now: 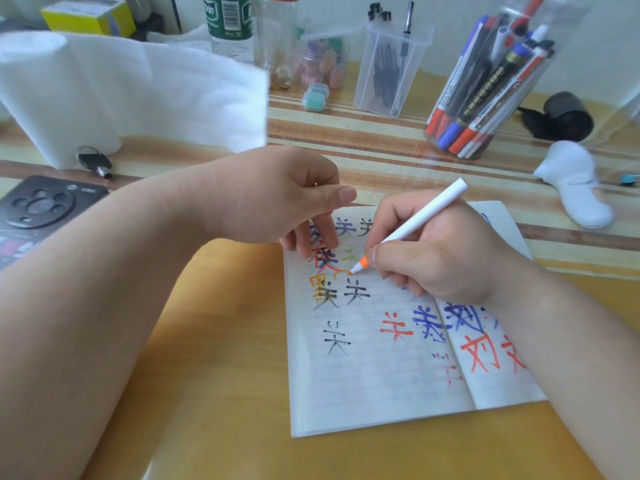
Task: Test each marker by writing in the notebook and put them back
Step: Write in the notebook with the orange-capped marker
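1. Well to the left of the open lined notebook (381,375), a white paper-towel roll (104,95) stands on the yellow wooden surface (214,341).
2. The left hand (277,195) reaches the notebook's upper left corner, with fingertips pressing the page. Its thumb lies against a curled forefinger, and I cannot tell whether that grip holds anything.
3. The right hand (440,251) is over the notebook's upper middle, its grip closed round a white marker (419,220). The marker's orange tip touches the left page.
4. Behind the notebook's right edge stands a clear plastic jar (485,91) of red, blue and black markers.
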The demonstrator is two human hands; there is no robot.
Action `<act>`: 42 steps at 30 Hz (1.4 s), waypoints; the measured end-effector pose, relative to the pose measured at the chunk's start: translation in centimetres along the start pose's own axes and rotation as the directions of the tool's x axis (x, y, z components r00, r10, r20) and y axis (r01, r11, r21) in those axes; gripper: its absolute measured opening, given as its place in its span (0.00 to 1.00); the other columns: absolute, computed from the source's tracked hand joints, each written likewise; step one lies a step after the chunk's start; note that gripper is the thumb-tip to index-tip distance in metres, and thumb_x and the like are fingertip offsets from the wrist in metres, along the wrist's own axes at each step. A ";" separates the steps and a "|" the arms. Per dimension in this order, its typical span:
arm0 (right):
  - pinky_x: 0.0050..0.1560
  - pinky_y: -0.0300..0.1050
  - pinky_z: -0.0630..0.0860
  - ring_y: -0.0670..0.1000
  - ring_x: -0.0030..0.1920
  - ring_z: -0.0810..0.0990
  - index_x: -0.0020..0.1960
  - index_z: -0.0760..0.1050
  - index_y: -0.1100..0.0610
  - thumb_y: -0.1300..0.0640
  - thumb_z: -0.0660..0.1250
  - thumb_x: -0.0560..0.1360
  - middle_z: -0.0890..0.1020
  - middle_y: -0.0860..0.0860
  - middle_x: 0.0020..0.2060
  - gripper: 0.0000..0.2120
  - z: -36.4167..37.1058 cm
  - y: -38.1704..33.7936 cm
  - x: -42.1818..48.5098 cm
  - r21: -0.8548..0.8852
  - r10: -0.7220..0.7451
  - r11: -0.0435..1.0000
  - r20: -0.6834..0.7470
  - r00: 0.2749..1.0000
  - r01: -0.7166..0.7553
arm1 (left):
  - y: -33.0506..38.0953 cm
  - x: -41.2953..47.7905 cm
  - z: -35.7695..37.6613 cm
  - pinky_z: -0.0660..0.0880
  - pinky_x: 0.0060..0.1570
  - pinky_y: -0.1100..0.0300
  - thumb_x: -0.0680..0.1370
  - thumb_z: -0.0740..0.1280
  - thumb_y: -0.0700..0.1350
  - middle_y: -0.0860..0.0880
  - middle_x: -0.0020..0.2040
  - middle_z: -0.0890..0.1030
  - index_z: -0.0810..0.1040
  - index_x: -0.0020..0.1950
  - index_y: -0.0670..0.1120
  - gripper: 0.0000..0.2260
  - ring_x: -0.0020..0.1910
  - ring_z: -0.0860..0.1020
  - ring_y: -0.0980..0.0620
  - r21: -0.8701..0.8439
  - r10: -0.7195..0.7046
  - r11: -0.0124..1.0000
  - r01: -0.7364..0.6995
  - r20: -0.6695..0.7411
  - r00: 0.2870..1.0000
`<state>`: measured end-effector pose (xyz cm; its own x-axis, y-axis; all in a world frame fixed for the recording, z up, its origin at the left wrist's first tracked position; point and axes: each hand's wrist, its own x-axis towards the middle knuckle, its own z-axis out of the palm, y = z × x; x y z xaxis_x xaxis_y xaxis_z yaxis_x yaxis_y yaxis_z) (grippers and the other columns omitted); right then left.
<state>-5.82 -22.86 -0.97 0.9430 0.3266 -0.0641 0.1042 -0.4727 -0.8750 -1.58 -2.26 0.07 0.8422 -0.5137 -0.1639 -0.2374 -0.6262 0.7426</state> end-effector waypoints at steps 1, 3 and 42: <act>0.22 0.39 0.67 0.48 0.22 0.72 0.35 0.77 0.63 0.72 0.69 0.71 0.78 0.52 0.23 0.09 0.0 0.0 0.0 0.006 0.000 1.000 0.015 1.000 0.000 | 0.0 0.0 0.0 0.83 0.42 0.49 0.84 0.60 0.53 0.54 0.41 0.87 0.73 0.44 0.43 0.15 0.37 0.86 0.49 0.001 0.001 1.000 -0.001 -0.001 1.000; 0.22 0.39 0.67 0.48 0.22 0.72 0.35 0.77 0.62 0.73 0.70 0.71 0.78 0.52 0.23 0.10 -0.1 0.2 0.0 0.031 -0.008 0.999 0.023 1.000 0.008 | 0.0 -0.1 0.0 0.83 0.42 0.49 0.84 0.60 0.53 0.54 0.40 0.87 0.74 0.44 0.43 0.15 0.37 0.86 0.49 0.002 0.000 1.000 0.000 0.000 1.000; 0.23 0.45 0.70 0.48 0.25 0.74 0.37 0.79 0.62 0.68 0.73 0.72 0.80 0.53 0.26 0.07 0.2 0.2 -0.1 -0.004 -0.034 0.999 0.019 0.999 0.034 | 0.1 -0.1 0.0 0.84 0.44 0.47 0.84 0.60 0.53 0.55 0.40 0.87 0.73 0.43 0.45 0.15 0.37 0.86 0.49 0.024 0.000 1.000 0.000 0.006 1.000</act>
<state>-5.92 -22.86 -1.23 0.9326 0.3582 -0.0435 0.1375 -0.4641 -0.8750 -1.65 -2.28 0.16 0.8393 -0.5172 -0.1676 -0.2491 -0.6398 0.7270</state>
